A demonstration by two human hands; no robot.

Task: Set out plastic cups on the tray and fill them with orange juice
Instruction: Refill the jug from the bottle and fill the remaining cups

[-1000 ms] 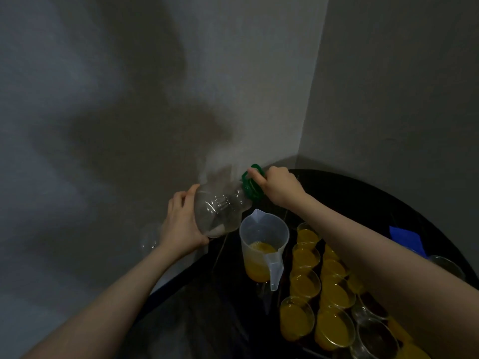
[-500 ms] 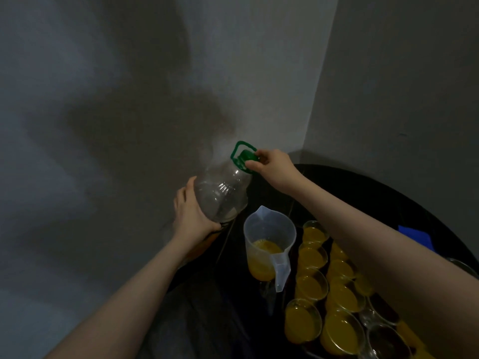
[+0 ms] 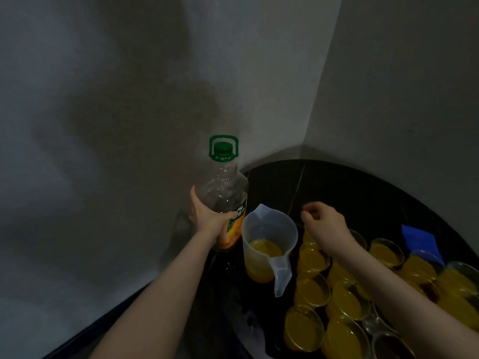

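While most cups are already sitting full, filling is nearing its end.
Left hand (image 3: 210, 218) is gripping the capped, near-empty juice bottle (image 3: 226, 200) upright at the table's left edge; the jug (image 3: 268, 244) beside it is holding a little juice; right hand (image 3: 325, 224) is hovering loosely curled, holding nothing, over the filled cups (image 3: 313, 259); a couple of cups (image 3: 388, 345) at lower right are looking empty. The tray is hidden under the cups.

Filled plastic cups (image 3: 313, 288) of orange juice crowd the tray beside a part-full clear jug (image 3: 268, 244) and an upright, near-empty bottle (image 3: 224, 193).
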